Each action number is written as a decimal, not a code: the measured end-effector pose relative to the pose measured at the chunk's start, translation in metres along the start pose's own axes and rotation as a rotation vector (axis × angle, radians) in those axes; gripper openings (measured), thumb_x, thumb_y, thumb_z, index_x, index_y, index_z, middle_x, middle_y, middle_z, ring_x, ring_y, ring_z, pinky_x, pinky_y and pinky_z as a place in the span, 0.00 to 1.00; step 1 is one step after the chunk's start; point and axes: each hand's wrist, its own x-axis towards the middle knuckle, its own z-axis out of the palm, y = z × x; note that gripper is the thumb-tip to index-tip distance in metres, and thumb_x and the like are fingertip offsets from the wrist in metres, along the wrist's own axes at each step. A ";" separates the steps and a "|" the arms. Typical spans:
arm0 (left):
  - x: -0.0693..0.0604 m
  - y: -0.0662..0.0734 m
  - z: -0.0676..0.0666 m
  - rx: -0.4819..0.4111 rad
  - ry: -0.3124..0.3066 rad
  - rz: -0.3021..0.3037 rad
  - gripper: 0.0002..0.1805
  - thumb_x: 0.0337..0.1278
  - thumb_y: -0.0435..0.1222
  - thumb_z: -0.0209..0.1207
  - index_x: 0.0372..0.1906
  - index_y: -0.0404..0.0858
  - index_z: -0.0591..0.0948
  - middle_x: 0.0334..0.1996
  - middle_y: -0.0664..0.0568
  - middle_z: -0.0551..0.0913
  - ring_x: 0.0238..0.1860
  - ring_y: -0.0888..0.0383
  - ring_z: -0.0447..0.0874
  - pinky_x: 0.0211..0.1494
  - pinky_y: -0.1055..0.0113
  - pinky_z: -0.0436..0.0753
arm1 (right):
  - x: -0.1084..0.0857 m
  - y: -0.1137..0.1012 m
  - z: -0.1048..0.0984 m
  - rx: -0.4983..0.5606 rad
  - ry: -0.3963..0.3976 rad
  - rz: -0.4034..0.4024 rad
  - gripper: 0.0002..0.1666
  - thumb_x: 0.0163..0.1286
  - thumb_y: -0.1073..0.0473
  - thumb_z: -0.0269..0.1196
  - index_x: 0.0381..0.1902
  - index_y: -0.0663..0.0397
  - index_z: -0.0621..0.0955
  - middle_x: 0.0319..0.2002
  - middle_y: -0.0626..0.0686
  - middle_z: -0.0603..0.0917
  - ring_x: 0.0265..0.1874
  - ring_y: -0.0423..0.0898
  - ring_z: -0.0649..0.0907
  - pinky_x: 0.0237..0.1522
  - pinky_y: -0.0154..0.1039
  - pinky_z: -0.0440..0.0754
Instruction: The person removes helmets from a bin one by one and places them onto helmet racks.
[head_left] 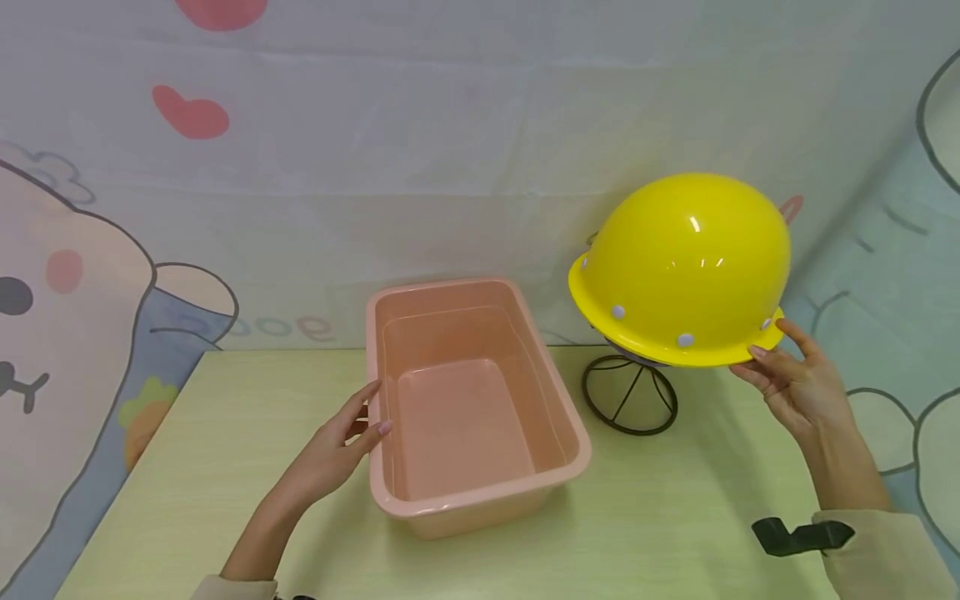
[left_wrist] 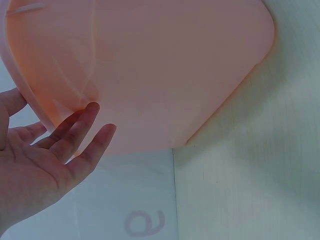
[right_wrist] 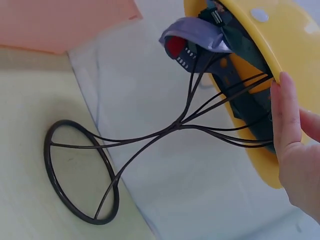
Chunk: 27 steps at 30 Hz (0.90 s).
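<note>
A yellow hard hat (head_left: 690, 267) sits on a black wire stand (head_left: 630, 396) at the right of the table. My right hand (head_left: 802, 387) pinches the hat's brim at its right side, thumb and fingers on the edge. From below, the right wrist view shows the hat's inner straps and a grey-purple band (right_wrist: 200, 35) above the stand's wires. A pink plastic basin (head_left: 465, 425) stands left of the hat, with nothing inside. My left hand (head_left: 330, 454) holds the basin's left rim, thumb over the edge and fingers along the outer wall.
The pale wood-grain table (head_left: 247, 433) meets a printed cloth backdrop (head_left: 420, 133) at its back edge. The hat and basin stand near that cloth. A black strap piece (head_left: 802, 536) is on the right sleeve.
</note>
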 end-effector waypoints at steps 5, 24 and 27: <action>0.000 0.001 0.000 -0.006 0.000 0.004 0.33 0.65 0.45 0.50 0.70 0.44 0.53 0.54 0.41 0.71 0.55 0.47 0.71 0.54 0.50 0.71 | 0.001 0.005 0.001 0.018 -0.015 -0.050 0.41 0.62 0.86 0.42 0.63 0.44 0.50 0.48 0.60 0.74 0.34 0.63 0.82 0.36 0.55 0.78; 0.001 -0.002 0.001 0.006 0.004 0.004 0.33 0.65 0.45 0.50 0.71 0.43 0.53 0.55 0.40 0.70 0.56 0.46 0.70 0.54 0.50 0.70 | 0.001 0.013 0.004 0.097 0.038 -0.062 0.49 0.62 0.85 0.44 0.70 0.38 0.43 0.50 0.59 0.74 0.33 0.62 0.82 0.38 0.55 0.77; 0.002 -0.002 0.001 0.005 0.003 0.008 0.34 0.65 0.45 0.50 0.71 0.42 0.52 0.55 0.40 0.71 0.56 0.46 0.70 0.54 0.50 0.70 | 0.000 0.013 0.004 0.111 0.047 -0.060 0.50 0.62 0.84 0.44 0.70 0.38 0.42 0.50 0.59 0.74 0.33 0.62 0.82 0.38 0.54 0.77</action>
